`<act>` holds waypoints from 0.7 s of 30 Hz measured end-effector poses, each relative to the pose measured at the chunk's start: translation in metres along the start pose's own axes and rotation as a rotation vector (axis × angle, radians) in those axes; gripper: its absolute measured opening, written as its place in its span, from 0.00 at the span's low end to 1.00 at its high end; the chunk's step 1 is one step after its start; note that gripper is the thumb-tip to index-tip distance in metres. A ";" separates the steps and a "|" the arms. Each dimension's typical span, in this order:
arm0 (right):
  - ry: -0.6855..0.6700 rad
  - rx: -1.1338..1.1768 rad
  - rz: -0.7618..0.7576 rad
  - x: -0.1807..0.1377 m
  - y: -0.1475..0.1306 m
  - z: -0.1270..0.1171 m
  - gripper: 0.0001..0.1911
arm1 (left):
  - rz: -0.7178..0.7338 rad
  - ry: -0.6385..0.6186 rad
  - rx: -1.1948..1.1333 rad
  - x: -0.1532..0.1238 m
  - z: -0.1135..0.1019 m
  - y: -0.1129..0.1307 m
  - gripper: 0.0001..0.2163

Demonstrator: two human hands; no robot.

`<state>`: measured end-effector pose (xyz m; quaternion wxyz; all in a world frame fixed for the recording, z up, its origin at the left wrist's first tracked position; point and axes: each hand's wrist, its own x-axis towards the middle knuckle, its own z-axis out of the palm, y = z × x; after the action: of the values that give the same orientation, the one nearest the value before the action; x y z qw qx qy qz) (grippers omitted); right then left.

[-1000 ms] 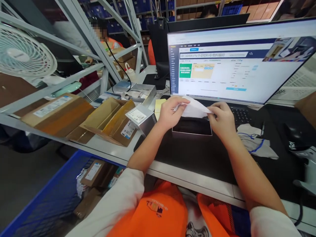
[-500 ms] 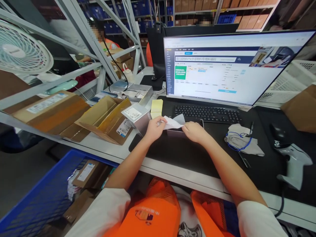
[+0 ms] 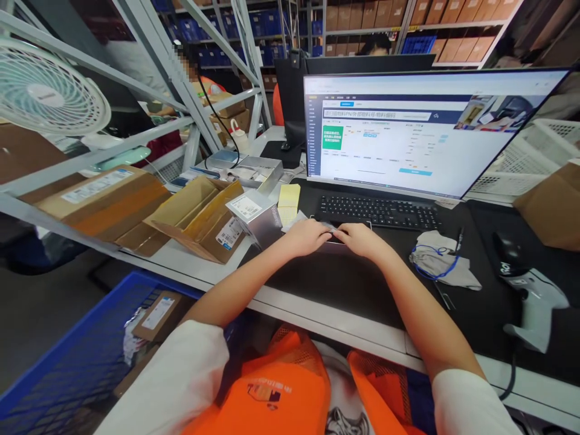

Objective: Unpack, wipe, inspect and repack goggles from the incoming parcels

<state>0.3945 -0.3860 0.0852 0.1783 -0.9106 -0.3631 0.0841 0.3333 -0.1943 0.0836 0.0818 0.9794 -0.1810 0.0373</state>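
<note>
My left hand [image 3: 310, 237] and my right hand [image 3: 360, 240] meet at a small open box [image 3: 339, 248] in front of the keyboard. Fingers of both hands are bent in and closed over its near side. A thin greyish piece shows between the fingertips, too small to name. White paper [image 3: 295, 220] lies just beyond my left hand, beside the yellow notepad [image 3: 289, 202]. A silver box [image 3: 256, 216] with a white label stands to the left. My hands hide most of the small box's inside.
Behind my hands are the keyboard [image 3: 378, 211] and monitor [image 3: 376, 145]. An open brown carton [image 3: 199, 220] lies left. Right are a grey cloth bundle [image 3: 441, 260], a mouse [image 3: 511, 249] and a barcode scanner [image 3: 537, 308]. A blue crate [image 3: 67, 356] stands below the table edge.
My left hand has moved right, closer to my right hand, over the small box. The white paper held up between both hands now lies to the left.
</note>
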 end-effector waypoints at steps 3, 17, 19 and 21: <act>0.070 0.033 0.037 -0.003 0.004 -0.009 0.15 | -0.136 -0.019 0.003 0.006 0.003 0.000 0.26; 0.407 0.162 0.124 -0.062 0.021 -0.076 0.15 | -0.022 0.189 0.116 0.000 0.022 0.008 0.18; 0.567 0.211 0.122 -0.085 0.023 -0.092 0.16 | -0.014 0.193 0.186 0.002 0.020 0.009 0.21; 0.710 0.221 0.159 -0.107 0.032 -0.105 0.17 | -0.016 0.155 0.215 0.006 0.015 0.010 0.25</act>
<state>0.3671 -0.5085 0.1724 0.3831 -0.8836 -0.1959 -0.1846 0.3360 -0.2082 0.0705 -0.0097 0.9781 -0.1612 0.1313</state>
